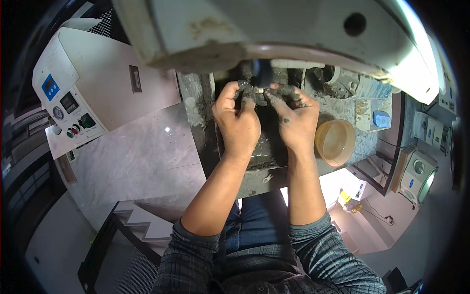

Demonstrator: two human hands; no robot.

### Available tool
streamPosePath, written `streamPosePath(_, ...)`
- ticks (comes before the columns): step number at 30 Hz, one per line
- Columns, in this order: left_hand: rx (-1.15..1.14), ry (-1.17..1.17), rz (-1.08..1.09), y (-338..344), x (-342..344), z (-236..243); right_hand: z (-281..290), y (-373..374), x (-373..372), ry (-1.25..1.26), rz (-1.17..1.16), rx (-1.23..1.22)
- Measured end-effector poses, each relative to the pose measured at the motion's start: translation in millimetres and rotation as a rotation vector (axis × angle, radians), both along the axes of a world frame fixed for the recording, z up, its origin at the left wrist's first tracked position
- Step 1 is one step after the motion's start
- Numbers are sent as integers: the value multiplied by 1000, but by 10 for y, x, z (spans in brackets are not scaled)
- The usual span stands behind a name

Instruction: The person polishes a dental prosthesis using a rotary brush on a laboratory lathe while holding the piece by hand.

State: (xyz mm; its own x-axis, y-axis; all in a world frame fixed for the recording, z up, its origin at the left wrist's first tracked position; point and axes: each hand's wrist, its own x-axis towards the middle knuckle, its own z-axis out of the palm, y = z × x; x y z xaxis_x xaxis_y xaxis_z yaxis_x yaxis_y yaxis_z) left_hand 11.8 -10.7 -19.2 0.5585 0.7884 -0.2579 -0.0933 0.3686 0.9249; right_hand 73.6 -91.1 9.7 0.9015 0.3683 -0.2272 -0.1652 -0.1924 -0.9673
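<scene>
My left hand (237,117) and my right hand (296,120) are raised close together, fingertips coated in dark grey slurry, pinching a small pale piece (259,91) between them. Just above the piece is a dark, blurred round machine part (261,73), under a large off-white housing (293,29). Beneath my hands lies a wet, dark slurry tray (259,157). Whether the piece touches the dark part I cannot tell.
A yellowish translucent bowl (335,142) sits right of my right hand, with a small blue block (381,118) beyond it. A white machine with a control panel (73,112) stands at the left. Other white machines (416,181) are along the right.
</scene>
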Motion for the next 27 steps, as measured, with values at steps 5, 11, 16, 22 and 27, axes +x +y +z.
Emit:
streamPosePath(5, 77, -22, 22, -47, -22, 3, 32, -52, -75, -1, 3, -16)
streamPosePath(11, 153, -30, -37, -69, -44, -29, -15, -68, -84, -2, -27, 3)
streamPosePath(16, 138, -32, 4, -83, -92, -38, -47, -59, -100, 9, -7, 31)
streamPosePath(22, 275, 14, 14, 77, -189, -32, -12, 56, -141, -19, 40, 7)
streamPosePath(27, 306, 97, -54, 84, -20, -9, -58, 34, -85, 41, -17, 7)
